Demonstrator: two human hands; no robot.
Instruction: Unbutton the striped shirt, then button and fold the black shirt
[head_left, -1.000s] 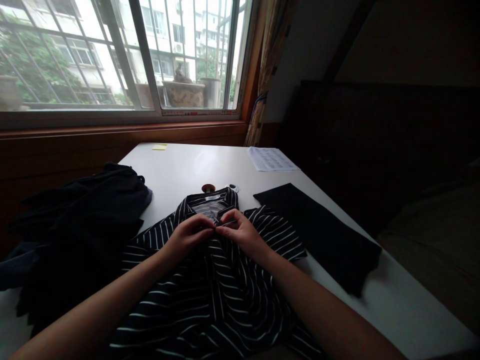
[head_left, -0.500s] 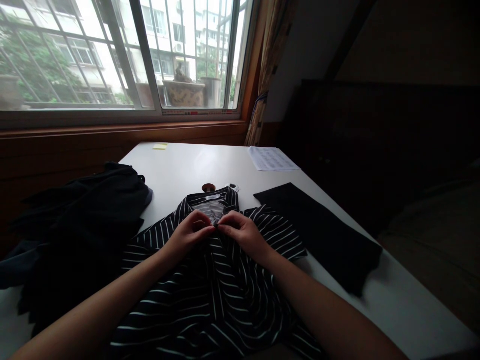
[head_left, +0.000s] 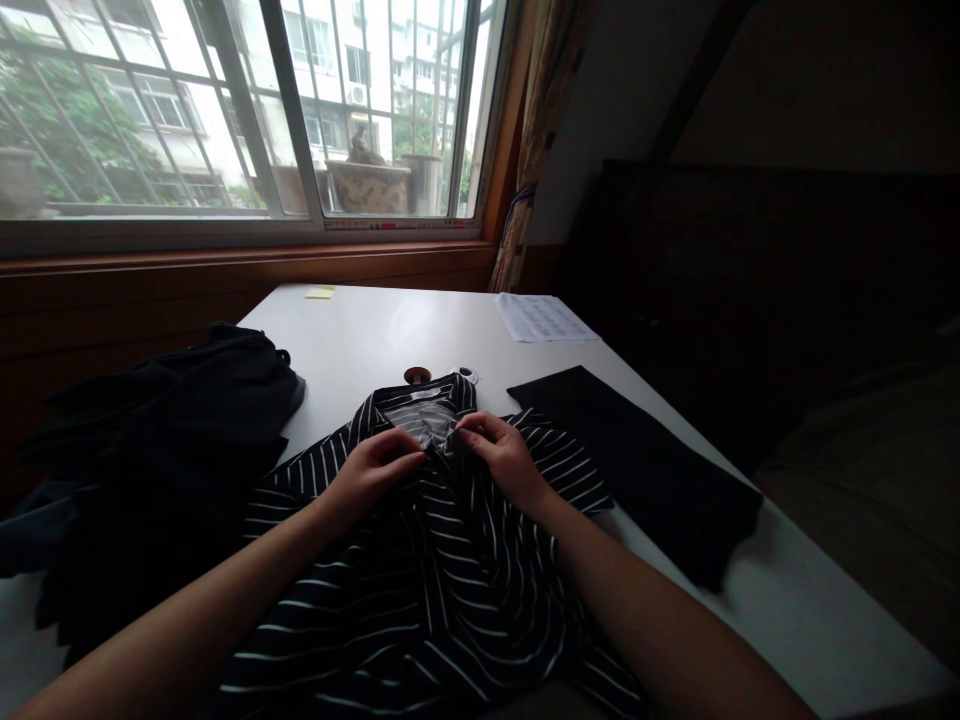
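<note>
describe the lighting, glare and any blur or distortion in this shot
Head view: daylight enters through the window, which looks washed out; a soft pale glare sits on the white table; the dark clothes pile loses most detail in shadow; the right side is nearly black; print on the papers is too soft to read; both forearms look stretched towards the lower corners.

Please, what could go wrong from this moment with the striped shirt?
The striped shirt lies in loose folds, so its front edges may become misaligned. The left hand and right hand pinch near the collar; pulling them apart too hard could perhaps strain the cloth.
</note>
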